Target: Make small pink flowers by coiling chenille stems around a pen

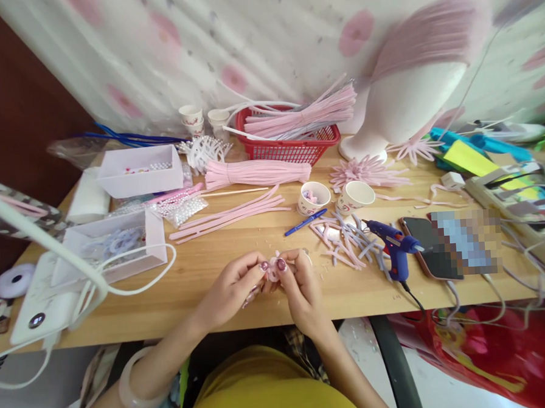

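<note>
Near the table's front edge, my left hand point(239, 286) and my right hand point(303, 290) meet, both closed. Their thumbs and fingertips pinch one small pink pipe-cleaner piece point(273, 271) that looks curled into a loop; the fingers partly cover it. Beyond them lie a blue pen point(305, 222) and a row of long pink pipe cleaners point(232, 217). To the right of my right hand is a loose heap of short pink and grey-purple pipe-cleaner pieces point(354, 239). A paper cup point(314, 208) with small pink and purple bits stands behind, beside a second paper cup point(356, 207).
A blue glue gun point(397, 252) lies right of the heap, its cord over the edge, beside a phone point(433, 250). White boxes point(138, 180) and a white lamp arm point(41, 234) occupy the left. At the back are a red basket point(288, 151) and a white mannequin head point(409, 108).
</note>
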Tool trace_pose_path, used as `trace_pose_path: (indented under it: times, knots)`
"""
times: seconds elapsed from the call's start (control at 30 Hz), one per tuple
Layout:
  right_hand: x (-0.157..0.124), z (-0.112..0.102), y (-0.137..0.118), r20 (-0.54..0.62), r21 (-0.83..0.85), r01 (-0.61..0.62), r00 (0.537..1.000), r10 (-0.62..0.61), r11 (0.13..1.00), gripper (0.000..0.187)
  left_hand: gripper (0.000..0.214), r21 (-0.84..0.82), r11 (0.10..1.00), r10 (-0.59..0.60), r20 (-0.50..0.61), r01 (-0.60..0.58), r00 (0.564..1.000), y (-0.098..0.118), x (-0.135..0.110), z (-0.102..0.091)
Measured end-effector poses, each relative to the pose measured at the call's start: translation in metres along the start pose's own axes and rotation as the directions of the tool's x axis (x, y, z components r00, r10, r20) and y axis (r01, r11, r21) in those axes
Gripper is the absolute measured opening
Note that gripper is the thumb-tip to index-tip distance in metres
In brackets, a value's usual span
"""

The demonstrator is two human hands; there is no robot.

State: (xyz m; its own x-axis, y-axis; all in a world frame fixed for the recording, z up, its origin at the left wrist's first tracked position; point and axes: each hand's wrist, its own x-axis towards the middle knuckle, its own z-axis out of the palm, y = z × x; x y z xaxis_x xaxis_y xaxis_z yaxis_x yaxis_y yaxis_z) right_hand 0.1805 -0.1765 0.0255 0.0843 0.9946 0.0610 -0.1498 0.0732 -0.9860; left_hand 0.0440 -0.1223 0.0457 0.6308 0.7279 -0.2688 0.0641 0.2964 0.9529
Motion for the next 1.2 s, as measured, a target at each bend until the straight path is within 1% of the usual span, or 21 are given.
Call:
trace_pose_path:
  times: [0.1,0.2,0.3,0.4,0.47,0.63,0.7,0.73,0.8,0.83,0.9,0.97,1.03,1.07,1.13,1.2]
  knots:
    - [0.002,0.003,-0.002,0.036,0.078,-0.071,0.997,0.068,0.994,0.015,0.028,0.147,0.986,0.097,-0.08,-0.085,0.992,0.002,0.0,0.0]
    - [0.002,0.005,-0.004,0.096,0.145,-0.163,0.984,0.15,0.976,0.018,0.025,0.288,0.948,0.182,-0.137,-0.137,0.974,0.006,0.001,-0.001]
    - [0.005,0.005,-0.006,0.131,0.192,-0.252,0.964,0.23,0.949,0.022,0.023,0.399,0.903,0.231,-0.134,-0.161,0.964,0.009,0.003,-0.002]
    - [0.008,0.002,-0.007,0.135,0.189,-0.306,0.949,0.284,0.933,0.025,0.021,0.449,0.877,0.245,-0.111,-0.171,0.963,0.01,0.007,-0.004]
    - [0.011,0.001,-0.007,0.145,0.184,-0.318,0.944,0.295,0.93,0.027,0.02,0.474,0.865,0.246,-0.112,-0.166,0.963,0.01,0.009,-0.004]
    - [0.015,-0.002,-0.005,0.139,0.182,-0.286,0.955,0.263,0.941,0.027,0.019,0.515,0.846,0.248,-0.148,-0.14,0.957,0.008,0.009,-0.005]
    - [0.015,-0.002,-0.005,0.129,0.168,-0.278,0.957,0.259,0.946,0.027,0.016,0.553,0.819,0.26,-0.12,-0.153,0.958,0.008,0.005,-0.007]
    - [0.014,-0.002,-0.005,0.121,0.161,-0.272,0.959,0.255,0.949,0.027,0.015,0.591,0.788,0.276,-0.089,-0.172,0.957,0.007,0.003,-0.008]
    - [0.013,-0.002,-0.005,0.109,0.146,-0.256,0.964,0.242,0.956,0.026,0.017,0.692,0.683,0.329,-0.005,-0.234,0.944,0.007,-0.001,-0.011]
    - [0.013,-0.002,-0.004,0.105,0.141,-0.248,0.966,0.235,0.958,0.026,0.019,0.748,0.605,0.363,0.045,-0.272,0.931,0.006,-0.003,-0.013]
    - [0.012,-0.001,-0.003,0.103,0.14,-0.23,0.971,0.217,0.963,0.025,0.022,0.847,0.413,0.432,0.143,-0.336,0.891,0.005,-0.005,-0.015]
    - [0.011,0.0,-0.002,0.088,0.147,-0.2,0.978,0.188,0.969,0.025,0.024,0.909,0.195,0.473,0.242,-0.369,0.847,0.004,-0.005,-0.016]
    - [0.01,0.001,0.0,0.064,0.155,-0.168,0.985,0.16,0.973,0.025,0.026,0.926,-0.007,0.482,0.334,-0.378,0.81,0.004,-0.005,-0.017]
    - [0.01,0.001,0.0,0.056,0.158,-0.159,0.987,0.152,0.974,0.025,0.026,0.922,-0.088,0.485,0.37,-0.376,0.792,0.005,-0.005,-0.016]
    - [0.009,0.002,0.001,0.053,0.164,-0.153,0.988,0.146,0.975,0.025,0.024,0.908,-0.206,0.512,0.418,-0.365,0.751,0.008,-0.004,-0.015]
    - [0.008,0.003,0.001,0.055,0.17,-0.15,0.988,0.142,0.974,0.024,0.022,0.893,-0.283,0.562,0.449,-0.348,0.694,0.011,-0.003,-0.012]
